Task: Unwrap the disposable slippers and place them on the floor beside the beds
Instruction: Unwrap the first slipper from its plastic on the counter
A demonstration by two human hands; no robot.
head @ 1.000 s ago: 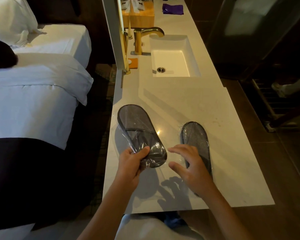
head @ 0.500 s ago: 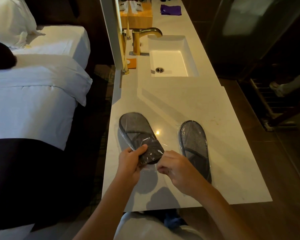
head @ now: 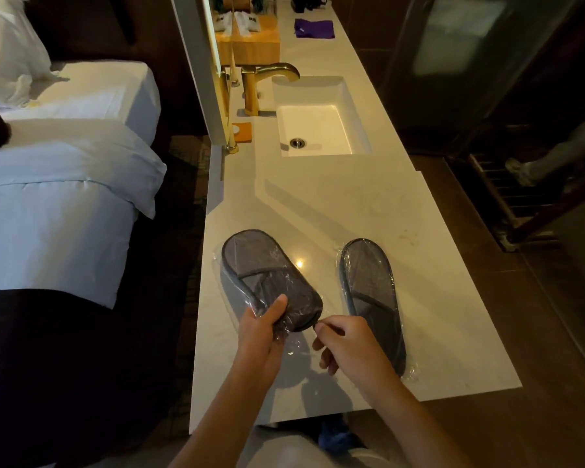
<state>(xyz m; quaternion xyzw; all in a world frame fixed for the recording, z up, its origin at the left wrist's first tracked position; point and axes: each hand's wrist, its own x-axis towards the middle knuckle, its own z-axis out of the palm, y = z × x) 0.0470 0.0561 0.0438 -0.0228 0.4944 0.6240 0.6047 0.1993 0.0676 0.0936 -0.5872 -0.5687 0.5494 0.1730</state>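
Observation:
Two grey disposable slippers in clear plastic wrap are on the white marble counter (head: 318, 204). My left hand (head: 262, 336) grips the near end of the left wrapped slipper (head: 264, 275), thumb on top, lifting that end slightly. My right hand (head: 347, 342) has its fingers curled and pinches the plastic wrap at the same end of that slipper. The right wrapped slipper (head: 368, 282) lies flat on the counter beside my right hand, untouched.
A sink (head: 318, 130) with a gold faucet (head: 267, 82) sits further along the counter, with a wooden box (head: 250, 45) and a purple cloth (head: 314, 28) beyond. Two white beds (head: 58, 197) stand at the left across a dark floor strip. Another person's leg (head: 554, 146) shows at the right.
My right hand moved from hovering over the right slipper to the left slipper's near end and closed on its wrap. The left slipper was lowered toward the counter.

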